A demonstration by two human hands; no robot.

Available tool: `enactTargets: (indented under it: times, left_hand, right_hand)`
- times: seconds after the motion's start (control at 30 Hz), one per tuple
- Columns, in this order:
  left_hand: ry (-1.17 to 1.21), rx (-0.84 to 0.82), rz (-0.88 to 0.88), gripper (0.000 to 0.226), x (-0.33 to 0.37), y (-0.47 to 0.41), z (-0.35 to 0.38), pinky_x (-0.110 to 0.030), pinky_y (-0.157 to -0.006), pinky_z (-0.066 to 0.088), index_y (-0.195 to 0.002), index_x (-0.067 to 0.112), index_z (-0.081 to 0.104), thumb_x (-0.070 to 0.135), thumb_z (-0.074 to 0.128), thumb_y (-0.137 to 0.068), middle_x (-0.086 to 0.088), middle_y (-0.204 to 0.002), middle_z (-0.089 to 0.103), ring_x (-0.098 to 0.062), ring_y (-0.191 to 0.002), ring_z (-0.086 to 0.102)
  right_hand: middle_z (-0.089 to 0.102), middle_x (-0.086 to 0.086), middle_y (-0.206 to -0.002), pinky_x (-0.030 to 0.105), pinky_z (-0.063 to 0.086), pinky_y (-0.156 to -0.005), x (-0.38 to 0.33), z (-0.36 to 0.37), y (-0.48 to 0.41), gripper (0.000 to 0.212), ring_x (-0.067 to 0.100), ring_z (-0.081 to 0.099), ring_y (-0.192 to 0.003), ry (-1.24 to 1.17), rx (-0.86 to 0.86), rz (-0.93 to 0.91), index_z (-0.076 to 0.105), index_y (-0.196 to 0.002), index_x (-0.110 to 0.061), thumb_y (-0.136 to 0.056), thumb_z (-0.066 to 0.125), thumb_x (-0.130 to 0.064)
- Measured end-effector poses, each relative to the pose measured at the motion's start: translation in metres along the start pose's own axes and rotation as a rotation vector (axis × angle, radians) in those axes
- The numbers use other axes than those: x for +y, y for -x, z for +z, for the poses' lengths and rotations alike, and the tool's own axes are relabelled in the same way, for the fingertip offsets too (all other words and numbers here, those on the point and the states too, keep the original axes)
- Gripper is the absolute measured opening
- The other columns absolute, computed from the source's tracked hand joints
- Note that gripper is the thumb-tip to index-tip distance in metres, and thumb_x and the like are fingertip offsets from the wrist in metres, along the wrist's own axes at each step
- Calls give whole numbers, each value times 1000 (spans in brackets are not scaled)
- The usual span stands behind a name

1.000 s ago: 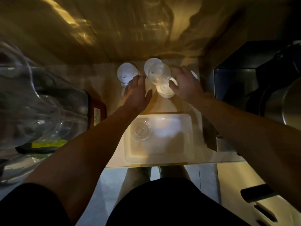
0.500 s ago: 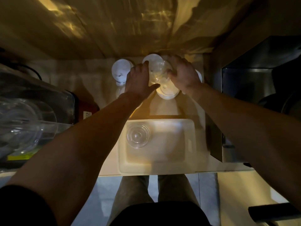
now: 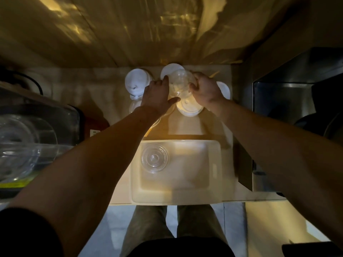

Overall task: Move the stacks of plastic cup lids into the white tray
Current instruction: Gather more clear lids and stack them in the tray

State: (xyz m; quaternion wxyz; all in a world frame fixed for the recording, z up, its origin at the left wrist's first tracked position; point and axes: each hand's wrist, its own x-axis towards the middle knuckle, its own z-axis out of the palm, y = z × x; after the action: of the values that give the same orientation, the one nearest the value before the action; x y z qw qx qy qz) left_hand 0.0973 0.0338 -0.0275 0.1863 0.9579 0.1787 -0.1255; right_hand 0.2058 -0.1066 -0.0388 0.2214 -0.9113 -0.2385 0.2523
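A tall stack of clear domed lids (image 3: 181, 82) stands at the back of the counter. My left hand (image 3: 157, 96) presses its left side and my right hand (image 3: 203, 89) grips its right side. White lid stacks sit around it: one at the back left (image 3: 136, 83), one behind (image 3: 169, 70), one in front (image 3: 189, 108), one at the right (image 3: 223, 89) half hidden by my right hand. The white tray (image 3: 215, 173) lies at the counter's front edge. One clear lid stack (image 3: 154, 158) rests in its left part.
A clear plastic container (image 3: 27, 141) with bowls fills the left side. A dark metal appliance (image 3: 297, 101) stands along the right, close to the tray. A shiny wall rises behind the stacks. Floor and my legs show below the counter edge.
Both hands have moved from the front white stack onto the clear domed stack and closed in on its two sides. The camera has shifted slightly downward.
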Motion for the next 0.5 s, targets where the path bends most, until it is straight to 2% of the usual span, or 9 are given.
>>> enactTargets:
  times: [0.17,0.33,0.5]
  left_hand:
    - [54,-23,-7,94,-3,-1,-1,-46,-102,40,-149,4,25,46,72,-79,-22,-140,50,-40,-126,49]
    - [108,49,-6,86,-4,0,-4,-46,-100,43,-147,5,32,34,75,-79,-23,-134,54,-39,-122,52]
    - [176,100,7,85,-1,2,-10,-47,-98,45,-146,5,33,31,76,-78,-24,-132,54,-40,-120,54]
  right_hand:
    - [62,15,-128,35,43,-99,-1,-2,-1,45,32,55,-121,-64,-7,22,48,-138,-11,-95,51,-25]
    - [62,13,-127,30,43,-97,-2,-3,-3,42,30,57,-119,-102,0,29,52,-134,-12,-94,53,-27]
    - [64,9,-126,39,46,-102,-10,-13,6,40,29,58,-118,-188,43,41,56,-129,-16,-91,57,-28]
